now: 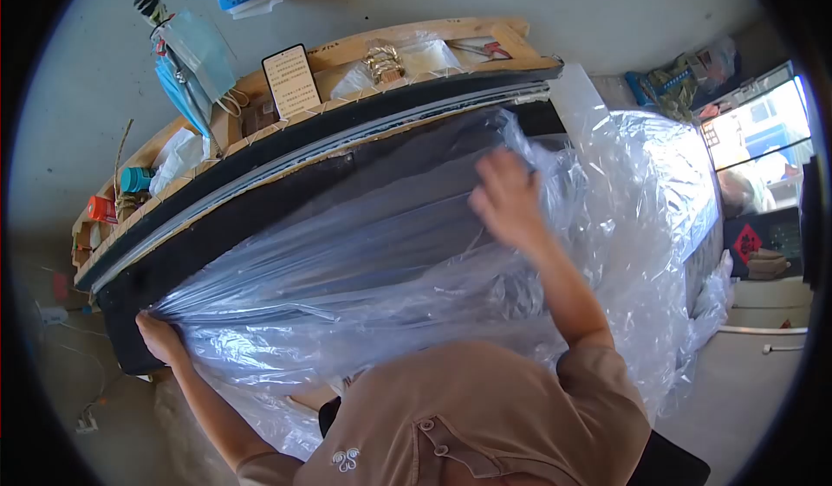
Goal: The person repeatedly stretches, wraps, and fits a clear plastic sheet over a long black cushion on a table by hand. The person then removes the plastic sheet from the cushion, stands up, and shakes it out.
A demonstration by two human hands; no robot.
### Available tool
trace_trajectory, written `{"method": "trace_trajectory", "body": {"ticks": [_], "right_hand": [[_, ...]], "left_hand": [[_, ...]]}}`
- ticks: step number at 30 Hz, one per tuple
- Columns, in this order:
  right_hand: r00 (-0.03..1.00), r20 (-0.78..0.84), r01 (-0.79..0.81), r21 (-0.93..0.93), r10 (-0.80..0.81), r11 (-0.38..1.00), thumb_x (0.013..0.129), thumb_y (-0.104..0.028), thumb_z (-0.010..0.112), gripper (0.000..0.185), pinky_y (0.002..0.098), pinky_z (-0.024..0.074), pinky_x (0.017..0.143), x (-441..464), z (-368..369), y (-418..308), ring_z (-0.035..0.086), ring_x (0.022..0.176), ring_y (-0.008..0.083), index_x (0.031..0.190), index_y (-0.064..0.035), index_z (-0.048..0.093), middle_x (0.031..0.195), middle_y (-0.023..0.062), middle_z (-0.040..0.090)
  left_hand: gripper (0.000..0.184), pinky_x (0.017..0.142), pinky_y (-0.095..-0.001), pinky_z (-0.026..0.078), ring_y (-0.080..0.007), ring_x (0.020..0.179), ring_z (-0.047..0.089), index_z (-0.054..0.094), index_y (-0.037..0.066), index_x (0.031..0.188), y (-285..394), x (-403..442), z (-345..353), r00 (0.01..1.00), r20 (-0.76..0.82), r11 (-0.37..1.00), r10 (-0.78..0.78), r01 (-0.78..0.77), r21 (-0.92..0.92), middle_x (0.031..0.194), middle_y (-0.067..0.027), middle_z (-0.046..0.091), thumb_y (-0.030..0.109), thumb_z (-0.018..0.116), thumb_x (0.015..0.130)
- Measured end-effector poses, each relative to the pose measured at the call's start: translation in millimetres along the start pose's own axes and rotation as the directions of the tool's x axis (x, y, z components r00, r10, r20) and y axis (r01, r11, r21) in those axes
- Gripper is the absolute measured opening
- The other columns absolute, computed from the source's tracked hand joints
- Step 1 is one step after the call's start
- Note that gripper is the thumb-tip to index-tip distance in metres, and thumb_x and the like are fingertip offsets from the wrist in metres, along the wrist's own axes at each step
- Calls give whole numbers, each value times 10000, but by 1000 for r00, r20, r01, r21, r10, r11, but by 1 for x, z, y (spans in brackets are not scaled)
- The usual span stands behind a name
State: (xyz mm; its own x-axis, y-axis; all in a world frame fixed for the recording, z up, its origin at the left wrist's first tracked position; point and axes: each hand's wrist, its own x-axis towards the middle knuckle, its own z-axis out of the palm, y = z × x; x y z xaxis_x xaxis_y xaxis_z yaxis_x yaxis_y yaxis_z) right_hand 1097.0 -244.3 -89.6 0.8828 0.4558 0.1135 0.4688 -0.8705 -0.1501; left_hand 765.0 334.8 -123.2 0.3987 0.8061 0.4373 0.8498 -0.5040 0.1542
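Observation:
A large sheet of clear plastic film [347, 265] spreads over a long, dark work surface [260, 217] in front of me. At its left end my left hand [159, 339] is closed on the gathered edge, and pleats fan out from there to the right. My right hand [510, 198] is over the right part of the film, a little smeared by motion. Its fingers look bent and somewhat apart, with no fold plainly gripped. Just beyond the fingertips a crumpled piece of film stands up. Whether the fingers touch the film is hard to tell.
A curved wooden shelf [425, 31] runs along the back, holding a phone [292, 81], a coil of cord [384, 63] and red-handled pliers [496, 50]. Masks [195, 61] hang at upper left. More crumpled film [641, 217] drapes at right, near a bright window [763, 122].

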Motion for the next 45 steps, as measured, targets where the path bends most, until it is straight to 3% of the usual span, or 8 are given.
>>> {"method": "trace_trajectory", "body": {"ticks": [14,17,20,25,31,33,35,45], "right_hand": [[905,-385,-334,-376,182,864,768,-228,630,400,434,314,969,5,-43,109,396,1191,334,1117,-51,545,1214,157,488],[916,-402,81,220,14,972,781,-169,638,276,436,347,962,7,-35,99,456,1160,311,1000,-28,548,1216,141,514],[990,-18,-16,971,143,238,779,-109,647,334,359,419,882,-44,-87,46,556,1040,254,1073,-34,507,1110,131,585],[914,373,-174,9,158,985,662,-43,639,332,384,453,817,-113,-95,111,598,910,257,990,-82,612,892,114,630],[372,-919,89,178,133,980,786,-75,511,377,329,427,869,-103,-261,-2,525,996,232,1158,-18,510,1147,116,535],[476,-795,251,533,376,808,727,-108,586,447,353,416,891,-74,-252,-38,515,1043,253,1163,-42,512,1125,111,544],[687,-514,36,-682,-514,730,796,-38,501,463,436,302,1004,-28,-239,10,437,1180,273,1254,-93,461,1220,151,498],[879,168,-348,-413,446,842,863,-498,433,499,417,407,882,-99,-107,69,629,735,324,1107,-81,561,704,98,645]], "left_hand": [[368,729,-498,452,-387,932,579,515,133,1133,-38,44,13,948,106,939,-301,274,208,1029,-177,608,361,310,928],[370,729,-500,455,-388,934,580,509,132,1133,-47,49,13,927,118,926,-357,335,172,1041,-171,607,369,316,926],[382,741,-497,453,-386,959,572,504,135,1151,-56,47,10,920,119,915,-374,345,209,1073,-163,599,372,316,917],[391,710,-506,453,-393,910,582,499,134,1122,-58,49,14,932,97,915,-350,318,249,1030,-172,608,396,281,931],[391,734,-494,449,-378,950,571,499,146,1150,-44,44,5,934,100,928,-343,321,188,1074,-147,596,382,273,936],[384,736,-489,451,-375,955,570,499,155,1159,-50,45,9,925,99,922,-367,347,174,1088,-144,592,374,277,935],[382,736,-488,451,-375,952,571,503,157,1155,-57,46,13,922,105,919,-373,352,179,1087,-142,594,372,277,935],[384,708,-496,466,-384,919,585,519,141,1138,-66,43,8,942,79,939,-327,315,138,1040,-159,611,374,297,929]]}}
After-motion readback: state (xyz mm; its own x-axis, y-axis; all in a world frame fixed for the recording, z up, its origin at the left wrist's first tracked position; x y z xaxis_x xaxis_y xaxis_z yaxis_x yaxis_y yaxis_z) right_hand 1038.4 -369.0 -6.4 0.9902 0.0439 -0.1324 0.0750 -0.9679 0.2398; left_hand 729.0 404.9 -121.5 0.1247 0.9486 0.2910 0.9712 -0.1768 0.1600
